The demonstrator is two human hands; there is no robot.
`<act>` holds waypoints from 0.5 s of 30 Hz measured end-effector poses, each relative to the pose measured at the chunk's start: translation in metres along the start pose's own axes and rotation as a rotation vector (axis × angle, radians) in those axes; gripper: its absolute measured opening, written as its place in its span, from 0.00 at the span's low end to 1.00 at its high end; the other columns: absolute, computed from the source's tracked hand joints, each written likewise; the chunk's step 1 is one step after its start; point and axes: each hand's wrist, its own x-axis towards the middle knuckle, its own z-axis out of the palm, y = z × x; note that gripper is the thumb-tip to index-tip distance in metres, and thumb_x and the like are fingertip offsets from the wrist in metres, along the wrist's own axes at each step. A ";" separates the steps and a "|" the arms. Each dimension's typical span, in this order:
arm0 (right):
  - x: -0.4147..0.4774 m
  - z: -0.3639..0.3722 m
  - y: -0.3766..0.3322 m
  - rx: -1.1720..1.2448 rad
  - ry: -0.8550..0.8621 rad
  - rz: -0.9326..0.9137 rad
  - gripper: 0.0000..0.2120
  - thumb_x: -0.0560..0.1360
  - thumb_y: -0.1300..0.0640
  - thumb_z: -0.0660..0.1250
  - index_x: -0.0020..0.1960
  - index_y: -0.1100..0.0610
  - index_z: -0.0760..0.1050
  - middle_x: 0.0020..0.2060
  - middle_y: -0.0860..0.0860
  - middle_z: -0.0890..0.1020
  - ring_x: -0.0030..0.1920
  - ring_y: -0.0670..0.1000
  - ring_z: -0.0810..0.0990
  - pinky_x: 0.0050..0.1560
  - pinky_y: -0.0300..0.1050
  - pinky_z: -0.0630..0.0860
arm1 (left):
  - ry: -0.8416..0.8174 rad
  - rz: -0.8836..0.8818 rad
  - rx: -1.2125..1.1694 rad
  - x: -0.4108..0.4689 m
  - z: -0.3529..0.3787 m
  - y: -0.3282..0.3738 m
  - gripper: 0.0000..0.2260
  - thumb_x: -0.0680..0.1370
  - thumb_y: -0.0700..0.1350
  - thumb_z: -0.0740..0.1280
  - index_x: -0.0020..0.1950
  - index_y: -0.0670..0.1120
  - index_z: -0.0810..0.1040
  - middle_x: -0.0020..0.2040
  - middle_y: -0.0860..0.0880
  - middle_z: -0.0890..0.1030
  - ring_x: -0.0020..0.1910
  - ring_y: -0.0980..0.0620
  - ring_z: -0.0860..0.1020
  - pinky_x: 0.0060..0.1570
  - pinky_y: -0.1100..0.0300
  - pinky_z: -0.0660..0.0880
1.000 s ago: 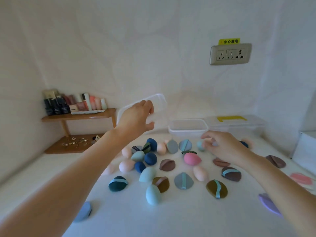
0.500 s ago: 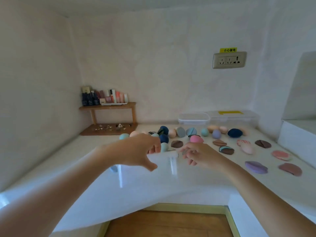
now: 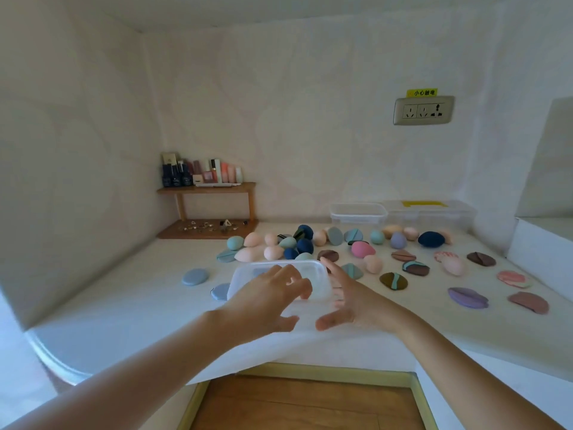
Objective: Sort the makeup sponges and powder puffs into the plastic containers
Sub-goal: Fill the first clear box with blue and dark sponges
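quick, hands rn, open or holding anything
Left hand: open, fingers spread over the clear lid.
Right hand: open, holding nothing.

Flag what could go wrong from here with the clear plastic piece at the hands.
1. No firm grip: the left hand and right hand hover spread-fingered at the clear plastic piece, which sits near the front edge of the white table cover; a nudge might slide it off.
2. A blue puff sits at its left side and a teal sponge just behind; pushing forward may scatter them.

Translucent plastic container (image 3: 313,271) — matt sponges (image 3: 362,249), wooden shelf (image 3: 206,189).
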 end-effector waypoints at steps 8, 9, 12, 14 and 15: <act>0.015 0.017 0.012 0.100 0.095 -0.121 0.57 0.59 0.52 0.82 0.72 0.38 0.45 0.65 0.34 0.60 0.67 0.40 0.62 0.62 0.37 0.68 | 0.242 0.097 -0.124 -0.004 0.028 0.001 0.16 0.69 0.47 0.75 0.53 0.49 0.74 0.52 0.51 0.79 0.45 0.55 0.78 0.40 0.61 0.79; 0.017 0.017 0.013 0.099 0.100 -0.120 0.56 0.57 0.49 0.82 0.71 0.37 0.48 0.66 0.38 0.63 0.68 0.43 0.64 0.63 0.41 0.71 | 0.233 0.095 -0.114 -0.003 0.028 0.002 0.17 0.68 0.46 0.76 0.54 0.48 0.74 0.52 0.51 0.79 0.45 0.54 0.79 0.41 0.61 0.79; 0.023 0.015 0.017 0.076 0.127 -0.100 0.52 0.54 0.46 0.81 0.70 0.39 0.53 0.66 0.45 0.67 0.66 0.48 0.68 0.64 0.49 0.74 | 0.119 -0.003 -0.062 0.004 0.016 0.012 0.21 0.75 0.46 0.69 0.66 0.48 0.69 0.64 0.50 0.74 0.57 0.50 0.77 0.53 0.60 0.75; 0.026 0.014 0.018 0.062 0.148 -0.105 0.51 0.55 0.48 0.81 0.69 0.41 0.54 0.65 0.46 0.67 0.65 0.49 0.69 0.63 0.50 0.74 | 0.028 -0.148 0.135 0.012 0.015 0.017 0.24 0.78 0.47 0.64 0.72 0.45 0.62 0.68 0.48 0.70 0.63 0.50 0.73 0.58 0.59 0.72; 0.028 0.014 0.018 0.063 0.152 -0.110 0.51 0.56 0.50 0.81 0.70 0.42 0.54 0.65 0.46 0.66 0.65 0.49 0.69 0.63 0.47 0.74 | -0.006 -0.174 0.226 0.017 0.016 0.018 0.25 0.77 0.48 0.67 0.71 0.42 0.65 0.66 0.46 0.73 0.61 0.50 0.75 0.55 0.59 0.74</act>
